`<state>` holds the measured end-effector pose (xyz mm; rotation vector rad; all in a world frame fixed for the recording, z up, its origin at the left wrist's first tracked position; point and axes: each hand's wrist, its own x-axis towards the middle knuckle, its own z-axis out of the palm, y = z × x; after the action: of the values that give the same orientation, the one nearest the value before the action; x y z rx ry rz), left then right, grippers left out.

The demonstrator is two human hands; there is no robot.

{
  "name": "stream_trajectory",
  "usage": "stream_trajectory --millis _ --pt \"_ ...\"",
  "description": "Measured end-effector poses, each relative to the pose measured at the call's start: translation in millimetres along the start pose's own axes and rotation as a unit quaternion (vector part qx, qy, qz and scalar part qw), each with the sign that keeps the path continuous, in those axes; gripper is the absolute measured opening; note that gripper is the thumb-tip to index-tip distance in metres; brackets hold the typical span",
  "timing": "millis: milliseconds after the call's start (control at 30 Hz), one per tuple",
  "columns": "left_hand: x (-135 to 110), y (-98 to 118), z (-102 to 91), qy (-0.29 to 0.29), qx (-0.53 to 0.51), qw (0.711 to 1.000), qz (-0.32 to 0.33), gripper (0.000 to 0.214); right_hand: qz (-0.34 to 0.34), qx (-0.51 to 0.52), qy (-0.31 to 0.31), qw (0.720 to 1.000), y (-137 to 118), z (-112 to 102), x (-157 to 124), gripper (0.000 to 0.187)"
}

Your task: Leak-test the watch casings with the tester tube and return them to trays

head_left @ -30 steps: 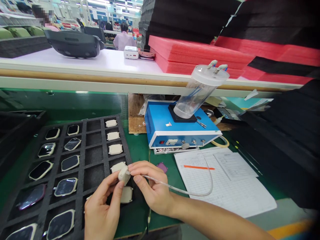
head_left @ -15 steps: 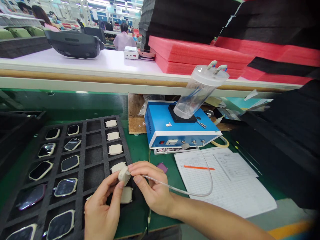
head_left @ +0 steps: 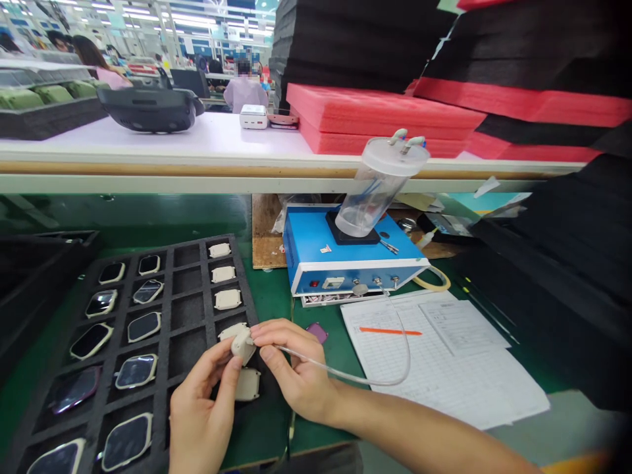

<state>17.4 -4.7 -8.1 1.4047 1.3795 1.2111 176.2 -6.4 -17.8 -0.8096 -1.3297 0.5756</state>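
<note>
Between its thumb and fingers, my left hand grips a small cream smartwatch case, tilted on edge above the black foam tray. My right hand pinches the end of a clear thin tube up against the case; the fingers hide the tip itself. From there the tube loops right and up to the front of a blue machine box. In the tray's right column lie several cream cases. Watches with dark screens fill the two left columns.
A clear cylinder stands on the blue box below a white shelf. Papers with an orange strip lie at right. A purple piece rests beyond my right hand. Black foam stacks rise at far right.
The camera view has shifted slightly, so the scene sits a little differently. Both hands keep the same hold on the case and the tube.
</note>
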Motion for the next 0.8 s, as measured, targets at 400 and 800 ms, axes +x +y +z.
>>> stream_trajectory --millis 400,800 --pt "126 123 68.9 -0.138 0.103 0.976 0.133 0.035 -0.051 0.028 0.058 0.997 -7 -1 3 0.022" --pt "163 130 159.6 -0.204 0.25 0.932 0.165 0.026 -0.044 0.01 0.035 0.998 -6 -1 4 0.016"
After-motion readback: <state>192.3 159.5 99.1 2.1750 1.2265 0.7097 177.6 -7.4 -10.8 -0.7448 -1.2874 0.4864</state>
